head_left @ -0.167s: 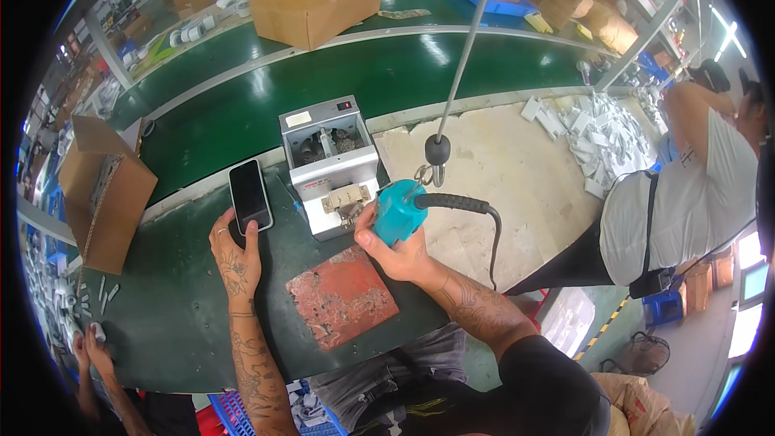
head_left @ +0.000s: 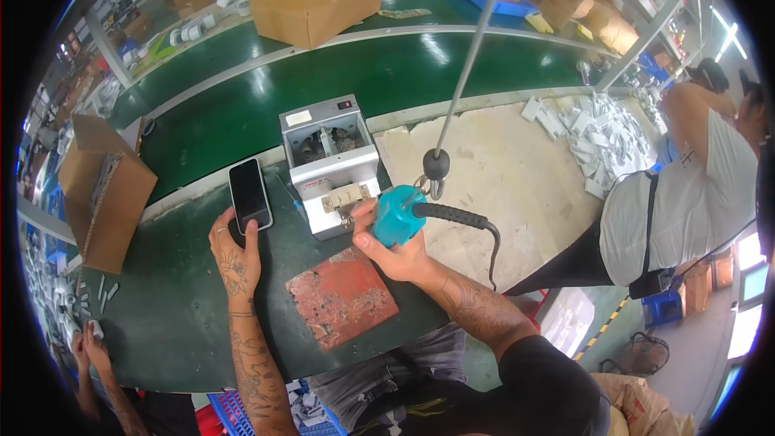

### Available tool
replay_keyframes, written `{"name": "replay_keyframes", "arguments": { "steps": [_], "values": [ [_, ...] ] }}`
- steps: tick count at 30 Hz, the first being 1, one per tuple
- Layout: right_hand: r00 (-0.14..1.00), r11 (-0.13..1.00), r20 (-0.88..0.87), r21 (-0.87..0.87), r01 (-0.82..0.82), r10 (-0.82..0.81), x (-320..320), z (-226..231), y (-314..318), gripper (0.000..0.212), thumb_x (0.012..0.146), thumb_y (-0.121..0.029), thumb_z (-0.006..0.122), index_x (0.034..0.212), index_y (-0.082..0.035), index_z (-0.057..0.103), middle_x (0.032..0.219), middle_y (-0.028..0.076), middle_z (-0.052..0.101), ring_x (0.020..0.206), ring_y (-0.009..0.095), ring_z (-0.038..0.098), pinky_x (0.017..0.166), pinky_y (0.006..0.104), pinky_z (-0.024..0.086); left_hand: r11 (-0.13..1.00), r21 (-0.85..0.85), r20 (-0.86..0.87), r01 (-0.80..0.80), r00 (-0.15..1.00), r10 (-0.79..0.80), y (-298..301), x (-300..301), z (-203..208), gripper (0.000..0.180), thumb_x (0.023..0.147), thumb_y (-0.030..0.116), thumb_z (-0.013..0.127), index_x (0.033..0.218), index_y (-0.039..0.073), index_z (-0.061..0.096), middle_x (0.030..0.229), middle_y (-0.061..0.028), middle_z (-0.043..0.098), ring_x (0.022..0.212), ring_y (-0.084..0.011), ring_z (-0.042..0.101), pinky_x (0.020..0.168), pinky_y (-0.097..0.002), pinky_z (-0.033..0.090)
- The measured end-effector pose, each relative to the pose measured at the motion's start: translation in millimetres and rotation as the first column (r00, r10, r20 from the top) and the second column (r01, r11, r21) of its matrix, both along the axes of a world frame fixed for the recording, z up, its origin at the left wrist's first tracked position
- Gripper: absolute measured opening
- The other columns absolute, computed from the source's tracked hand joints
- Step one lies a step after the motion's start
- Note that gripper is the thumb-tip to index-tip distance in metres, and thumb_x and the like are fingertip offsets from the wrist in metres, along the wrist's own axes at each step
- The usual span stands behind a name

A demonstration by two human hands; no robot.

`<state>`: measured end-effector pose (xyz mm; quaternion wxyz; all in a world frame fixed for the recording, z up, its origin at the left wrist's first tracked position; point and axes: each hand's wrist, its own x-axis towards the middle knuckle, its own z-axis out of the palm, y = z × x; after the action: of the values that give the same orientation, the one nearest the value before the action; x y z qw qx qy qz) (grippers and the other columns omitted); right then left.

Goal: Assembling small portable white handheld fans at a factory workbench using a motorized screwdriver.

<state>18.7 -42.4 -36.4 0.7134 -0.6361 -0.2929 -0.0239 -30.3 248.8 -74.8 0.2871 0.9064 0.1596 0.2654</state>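
Observation:
My right hand [head_left: 391, 252] is wrapped round a teal electric screwdriver [head_left: 399, 216], which hangs by a hook from a thin rod or cable. A black cord leaves its top; my fingers hide its lower end. The screwdriver is at the front right corner of a grey-white screw feeder [head_left: 329, 165], whose open hopper holds small dark screws. My left hand [head_left: 234, 254] closes on the lower end of a smartphone [head_left: 251, 194] with a dark screen, the thumb over its bottom edge and fingers along its left side. A worn red square pad [head_left: 342, 297] lies between my forearms.
A cardboard box [head_left: 121, 218] stands at the left, another [head_left: 311, 0] beyond the green conveyor [head_left: 387, 73]. Grey-white plastic parts [head_left: 601, 133] are heaped at the right end of the pale board [head_left: 517, 186]. A person [head_left: 670, 202] stands at the right; another person's hands [head_left: 90, 347] work at the lower left.
The screwdriver has tilted slightly and its top has come down a little; its hook has dropped with it. My left hand and the smartphone are nearly still.

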Motion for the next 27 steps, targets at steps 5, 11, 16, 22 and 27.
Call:
{"name": "replay_keyframes", "arguments": {
  "steps": [5, 11, 16, 22, 27],
  "values": [
    [0.995, 0.999, 0.101, -0.033, 0.015, -0.012, 8, -1, -2, 0.024, 0.095, -0.004, 0.066, 0.115, 0.003, 0.054, 0.089, 0.006, 0.063, 0.081, 0.012, 0.061, 0.073, 0.0295, 0.050, 1.000, 0.000, -0.004, 0.006, 1.000, -0.006, 0, 0, 1, 0.046, 0.097, 0.029, 0.067, 0.133, 0.001, 0.057, 0.134, -0.0193, 0.059, 0.130, -0.0368, 0.049, 0.112, -0.0463, 0.037],
    [1.000, 0.997, 0.016, -0.071, -0.005, 0.006, 4, -2, -4, 0.024, 0.096, -0.006, 0.066, 0.114, 0.004, 0.055, 0.088, 0.005, 0.063, 0.079, 0.011, 0.060, 0.072, 0.0290, 0.050, 1.000, 0.004, -0.004, 0.005, 1.000, -0.005, 0, 0, -1, 0.046, 0.097, 0.029, 0.067, 0.133, 0.001, 0.057, 0.134, -0.0190, 0.059, 0.131, -0.0366, 0.049, 0.113, -0.0464, 0.037],
    [0.999, 1.000, -0.032, -0.012, -0.014, 0.013, 2, 5, -2, 0.025, 0.096, -0.005, 0.066, 0.117, 0.005, 0.055, 0.088, 0.005, 0.064, 0.079, 0.011, 0.059, 0.073, 0.0289, 0.050, 1.000, -0.008, -0.017, -0.006, 1.000, 0.006, -1, -1, 2, 0.046, 0.097, 0.028, 0.068, 0.133, 0.001, 0.057, 0.134, -0.0192, 0.059, 0.131, -0.0367, 0.049, 0.113, -0.0463, 0.036],
    [1.000, 0.999, -0.025, -0.041, 0.002, -0.003, 2, -1, -2, 0.028, 0.097, -0.006, 0.066, 0.120, 0.005, 0.055, 0.089, 0.004, 0.064, 0.082, 0.011, 0.060, 0.075, 0.0286, 0.050, 1.000, -0.007, -0.016, -0.004, 1.000, 0.004, -1, 1, 1, 0.046, 0.097, 0.028, 0.068, 0.133, 0.001, 0.057, 0.134, -0.0189, 0.059, 0.131, -0.0365, 0.049, 0.113, -0.0462, 0.036],
    [0.996, 1.000, -0.086, -0.026, -0.011, 0.009, 1, -1, -3, 0.028, 0.097, -0.006, 0.066, 0.120, 0.005, 0.055, 0.089, 0.005, 0.065, 0.084, 0.012, 0.061, 0.076, 0.0295, 0.051, 1.000, 0.000, -0.011, 0.000, 1.000, 0.000, -1, 0, 1, 0.046, 0.097, 0.028, 0.068, 0.133, 0.001, 0.057, 0.134, -0.0187, 0.059, 0.131, -0.0365, 0.049, 0.113, -0.0462, 0.037]
  ]
}}
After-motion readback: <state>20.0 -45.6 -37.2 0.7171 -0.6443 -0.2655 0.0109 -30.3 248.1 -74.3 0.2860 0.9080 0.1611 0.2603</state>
